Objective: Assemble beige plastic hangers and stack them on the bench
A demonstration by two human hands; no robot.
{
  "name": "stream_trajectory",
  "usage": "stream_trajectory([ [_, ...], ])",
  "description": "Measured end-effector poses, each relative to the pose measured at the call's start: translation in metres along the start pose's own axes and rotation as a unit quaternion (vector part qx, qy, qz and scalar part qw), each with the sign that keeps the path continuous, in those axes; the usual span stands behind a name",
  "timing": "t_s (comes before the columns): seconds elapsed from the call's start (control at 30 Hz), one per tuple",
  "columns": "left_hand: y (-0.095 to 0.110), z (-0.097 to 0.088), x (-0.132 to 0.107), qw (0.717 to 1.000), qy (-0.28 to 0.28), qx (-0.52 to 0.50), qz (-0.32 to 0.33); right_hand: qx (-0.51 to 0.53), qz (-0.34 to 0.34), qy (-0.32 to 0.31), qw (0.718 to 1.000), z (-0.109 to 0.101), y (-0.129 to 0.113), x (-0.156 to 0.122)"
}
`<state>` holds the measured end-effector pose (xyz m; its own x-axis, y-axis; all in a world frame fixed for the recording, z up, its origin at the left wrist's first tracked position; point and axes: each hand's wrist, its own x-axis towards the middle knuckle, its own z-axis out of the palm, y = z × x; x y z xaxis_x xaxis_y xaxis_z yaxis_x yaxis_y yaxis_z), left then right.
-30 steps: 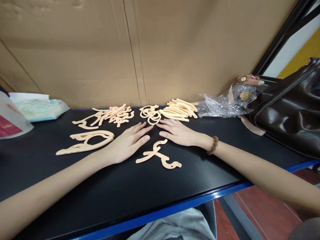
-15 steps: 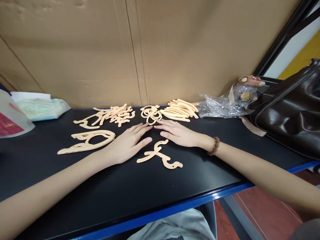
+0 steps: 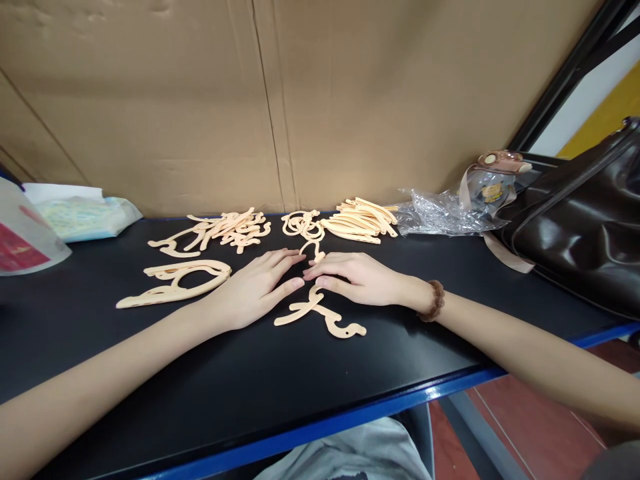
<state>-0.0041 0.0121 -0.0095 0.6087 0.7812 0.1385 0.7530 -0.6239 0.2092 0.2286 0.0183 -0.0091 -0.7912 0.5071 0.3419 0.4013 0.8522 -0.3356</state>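
Observation:
Both of my hands lie flat on a black table point(image 3: 280, 393), fingertips almost meeting. My left hand point(image 3: 253, 288) is open, palm down, beside a large arched wooden piece point(image 3: 175, 281). My right hand point(image 3: 361, 279), with a bead bracelet at the wrist, is open too; its fingertips rest by a small looped wooden piece point(image 3: 314, 251) and over the top end of a curly wooden cut-out point(image 3: 327, 319). Just beyond the fingers sit a cluster of wooden rings point(image 3: 299, 225), a heap of flat sticks point(image 3: 361, 223) and a pile of curved pieces point(image 3: 227, 231).
A cardboard wall point(image 3: 320, 100) closes the back. Crumpled clear plastic point(image 3: 437, 212), a small jar with a brown lid point(image 3: 493, 179) and a dark leather bag point(image 3: 585, 220) are at the right. Tissue packs point(image 3: 83, 215) and a white pouch point(image 3: 23, 241) lie at the left.
My right hand has slid back toward me and to the left, and a small looped piece has come away from the ring cluster with its fingertips. My left hand has stayed put.

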Motion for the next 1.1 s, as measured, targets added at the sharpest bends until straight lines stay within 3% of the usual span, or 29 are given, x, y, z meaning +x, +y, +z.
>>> stream_trajectory([
  [0.23,-0.001,0.002,-0.001,1.000,0.003,0.018,-0.024,-0.036,-0.020,0.051,0.998,-0.002,-0.004,0.001],
  [0.33,-0.001,0.001,-0.001,1.000,-0.001,0.025,-0.008,-0.076,0.012,0.127,0.989,-0.008,0.012,0.000],
  [0.4,0.000,-0.001,-0.001,0.999,-0.001,0.028,0.015,-0.135,0.068,0.164,0.975,-0.014,0.027,-0.001],
  [0.6,0.004,-0.006,-0.002,0.995,-0.004,0.032,0.097,-0.308,0.220,0.084,0.922,-0.022,0.058,-0.006],
  [0.73,0.007,-0.008,-0.003,0.993,0.001,0.027,0.116,-0.355,0.230,0.057,0.905,-0.024,0.055,-0.006],
  [0.93,0.007,-0.008,-0.003,0.992,0.018,0.008,0.127,-0.340,0.221,0.026,0.914,-0.026,0.053,-0.005],
  [1.1,0.008,-0.008,-0.004,0.992,0.006,0.012,0.127,-0.327,0.244,0.043,0.912,-0.030,0.054,-0.005],
])
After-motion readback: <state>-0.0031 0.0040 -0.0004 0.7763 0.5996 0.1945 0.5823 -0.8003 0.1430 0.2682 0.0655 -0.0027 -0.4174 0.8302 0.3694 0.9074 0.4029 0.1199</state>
